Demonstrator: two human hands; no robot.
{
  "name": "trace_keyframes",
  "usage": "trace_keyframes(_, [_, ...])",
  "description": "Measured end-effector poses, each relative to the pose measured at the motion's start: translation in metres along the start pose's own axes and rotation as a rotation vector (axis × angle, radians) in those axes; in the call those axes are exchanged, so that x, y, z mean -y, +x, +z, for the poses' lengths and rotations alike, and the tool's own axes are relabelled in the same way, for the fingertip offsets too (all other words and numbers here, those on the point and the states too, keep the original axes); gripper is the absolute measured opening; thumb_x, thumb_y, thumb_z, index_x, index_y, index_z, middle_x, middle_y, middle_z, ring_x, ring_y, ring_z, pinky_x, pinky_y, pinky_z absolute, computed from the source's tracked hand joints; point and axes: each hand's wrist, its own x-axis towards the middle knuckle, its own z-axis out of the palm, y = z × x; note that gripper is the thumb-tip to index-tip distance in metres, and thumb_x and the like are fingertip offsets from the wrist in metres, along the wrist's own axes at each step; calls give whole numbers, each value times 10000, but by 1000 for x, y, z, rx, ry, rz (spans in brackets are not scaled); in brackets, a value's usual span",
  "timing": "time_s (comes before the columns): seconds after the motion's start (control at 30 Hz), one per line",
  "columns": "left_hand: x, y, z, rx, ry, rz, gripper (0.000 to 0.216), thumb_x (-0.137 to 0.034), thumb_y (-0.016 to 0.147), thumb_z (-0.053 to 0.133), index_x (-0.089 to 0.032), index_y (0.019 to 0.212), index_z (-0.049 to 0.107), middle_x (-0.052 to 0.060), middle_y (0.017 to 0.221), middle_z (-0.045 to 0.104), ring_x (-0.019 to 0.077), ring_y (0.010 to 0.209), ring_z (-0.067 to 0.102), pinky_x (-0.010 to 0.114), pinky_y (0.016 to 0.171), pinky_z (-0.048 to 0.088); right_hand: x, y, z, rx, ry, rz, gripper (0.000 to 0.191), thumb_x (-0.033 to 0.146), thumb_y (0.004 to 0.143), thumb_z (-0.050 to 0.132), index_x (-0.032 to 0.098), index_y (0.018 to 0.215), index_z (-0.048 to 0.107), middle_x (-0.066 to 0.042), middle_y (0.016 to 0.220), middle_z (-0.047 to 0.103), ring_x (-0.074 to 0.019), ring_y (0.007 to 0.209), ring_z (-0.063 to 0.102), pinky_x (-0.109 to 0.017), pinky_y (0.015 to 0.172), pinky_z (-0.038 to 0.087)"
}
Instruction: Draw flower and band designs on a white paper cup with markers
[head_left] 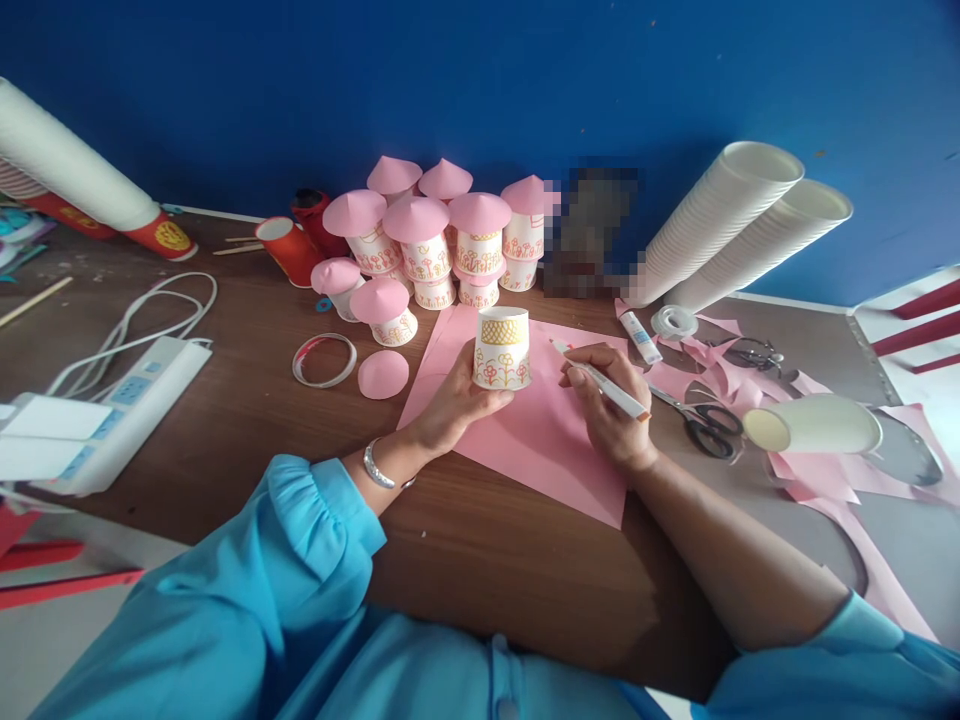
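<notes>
My left hand [454, 405] is closed round the left side and base of a white paper cup [502, 350]. The cup is held upside down, drawn with a yellow lattice band above red and yellow flowers. In my right hand [611, 400] is a white marker pen [607, 385], its tip pointing left toward the cup but apart from it. Both hands are over a large pink paper sheet [555, 450] on the brown table. Behind them stand several decorated cups with pink paper cone roofs [416, 220], some stacked in two tiers.
On the right lie scissors [709, 420], a glue stick [640, 337], clear tape [673, 322], pink scraps [727, 375] and a cup stack on its side [817, 425]. Tall cup stacks [712, 215] lean against the blue wall. A power strip [135, 410] with cables lies left.
</notes>
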Motion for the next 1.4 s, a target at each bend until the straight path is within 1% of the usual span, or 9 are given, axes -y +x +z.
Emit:
trace_keyframes(0.1, [-1,1,1,-16,4,-25,706,-444,786,902,-263,1358,529,73,1241,672,262,1160,635,445,1038,486,9,-4,-1,-48,38,16,145,401,1062,633,258,1060,657,3,833,680,-167,666,660,-355,635,556])
trace_keyframes(0.2, [-3,2,4,-33,-2,-39,735,-432,769,926,-272,1372,537,84,1292,662,278,1220,621,453,1066,483,25,-8,-2,-60,56,-57,69,326,1045,638,263,1060,616,0,840,665,-163,646,653,-335,577,551])
trace_keyframes(0.3, [-4,2,7,-31,8,-34,729,-435,760,936,-273,1352,544,95,1321,656,299,1250,605,461,1071,480,41,-11,-1,69,25,-231,136,179,989,630,268,1082,586,-8,864,698,-179,739,715,-332,646,592])
trace_keyframes(0.43, [-4,2,7,-32,14,-39,702,-434,749,941,-269,1312,556,70,1255,650,279,1186,600,426,1011,500,49,-11,2,170,-20,-465,201,152,962,636,260,1125,590,-9,797,689,-177,669,702,-288,562,564])
trace_keyframes(0.5, [-4,1,6,-40,26,-52,681,-422,754,938,-266,1300,560,59,1236,642,264,1163,591,406,988,503,49,-11,3,203,-47,-524,206,155,967,627,260,1141,599,-7,784,689,-175,632,680,-287,546,559])
trace_keyframes(0.67, [-7,1,7,-37,23,-56,672,-424,748,941,-265,1279,560,68,1236,655,283,1181,600,440,1025,506,45,-10,4,172,-65,-494,271,141,949,632,282,1181,618,-1,787,697,-187,641,694,-295,556,568])
trace_keyframes(0.87, [-10,-1,11,-40,3,-70,678,-412,757,945,-269,1307,575,80,1272,681,322,1235,619,478,1067,501,41,-7,4,146,-88,-478,233,153,964,623,283,1157,616,-2,782,688,-187,642,702,-300,549,567])
trace_keyframes(1.2, [-11,-2,10,-22,9,-67,629,-421,773,932,-264,1273,585,74,1207,686,313,1221,605,449,1033,498,41,-7,4,163,-104,-477,191,158,990,606,282,1136,606,-1,790,679,-178,654,699,-297,549,565])
trace_keyframes(1.4, [-10,-1,10,-31,4,-65,671,-420,759,943,-256,1299,580,86,1258,681,313,1229,614,440,1033,515,40,-8,6,154,-107,-471,198,136,981,601,276,1121,607,5,768,668,-173,635,673,-298,541,545])
